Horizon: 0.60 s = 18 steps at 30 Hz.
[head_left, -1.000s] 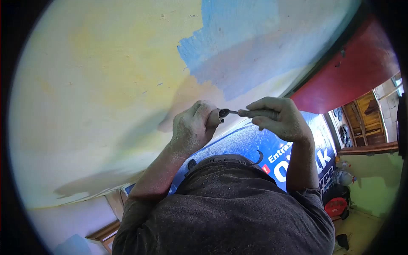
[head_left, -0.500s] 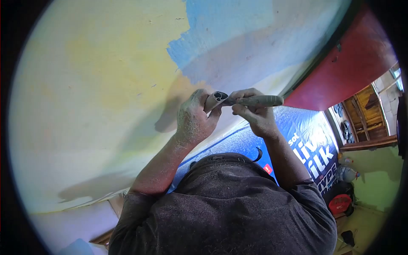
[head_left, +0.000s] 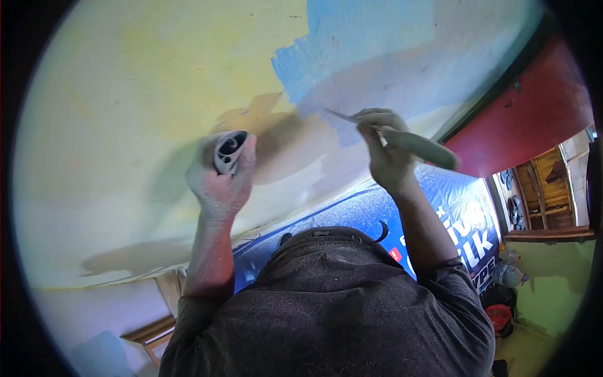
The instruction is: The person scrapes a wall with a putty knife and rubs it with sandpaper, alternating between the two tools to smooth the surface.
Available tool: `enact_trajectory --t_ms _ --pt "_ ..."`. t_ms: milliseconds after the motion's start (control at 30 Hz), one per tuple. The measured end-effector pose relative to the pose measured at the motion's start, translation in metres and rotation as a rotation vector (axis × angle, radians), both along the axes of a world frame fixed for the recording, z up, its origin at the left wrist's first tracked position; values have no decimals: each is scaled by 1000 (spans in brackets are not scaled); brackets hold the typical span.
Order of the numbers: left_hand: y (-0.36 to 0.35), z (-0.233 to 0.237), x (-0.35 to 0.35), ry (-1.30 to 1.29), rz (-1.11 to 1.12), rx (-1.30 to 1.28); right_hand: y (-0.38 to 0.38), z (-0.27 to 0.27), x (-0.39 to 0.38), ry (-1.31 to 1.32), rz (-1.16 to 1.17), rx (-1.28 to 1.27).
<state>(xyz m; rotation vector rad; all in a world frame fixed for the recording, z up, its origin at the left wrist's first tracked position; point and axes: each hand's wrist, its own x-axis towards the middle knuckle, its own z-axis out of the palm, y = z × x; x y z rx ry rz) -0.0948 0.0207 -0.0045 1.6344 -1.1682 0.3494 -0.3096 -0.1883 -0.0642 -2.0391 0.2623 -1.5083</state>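
My left hand (head_left: pixel 221 182), dusted white, is wrapped round a rolled grey sheet (head_left: pixel 230 152) whose coiled end faces the camera. To the right, my right hand (head_left: pixel 391 157) grips a scraper (head_left: pixel 421 148). Its thick handle points right and its thin blade points left, near the wall. Both hands are in front of a wall (head_left: pixel 151 125) with yellow, white and blue paint patches, and they are well apart. The scraper does not touch the rolled sheet.
A blue printed sheet (head_left: pixel 377 213) dusted with white powder lies below the wall. A red panel (head_left: pixel 527 113) rises at the right. Lower right are a clear plastic bottle (head_left: pixel 509 275) and a red object (head_left: pixel 498 318). A wooden frame (head_left: pixel 151 332) is at lower left.
My hands have moved apart, the left one leftward with the rolled sheet and the right one slightly rightward with the scraper. The blade has left the roll. The view has shifted a little.
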Motion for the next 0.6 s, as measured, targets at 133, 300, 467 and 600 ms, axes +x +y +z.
enact_trajectory --t_ms 133,300,467,600 --pt "16 2 25 15 -59 119 -5 2 6 -14 69 51" --pt "15 11 23 -108 -84 210 -23 -5 16 -6 49 -101" --pt "12 13 26 -128 -105 215 -22 9 4 -60 126 59" --pt "13 13 21 -32 -67 236 -32 -5 25 28 162 -196"
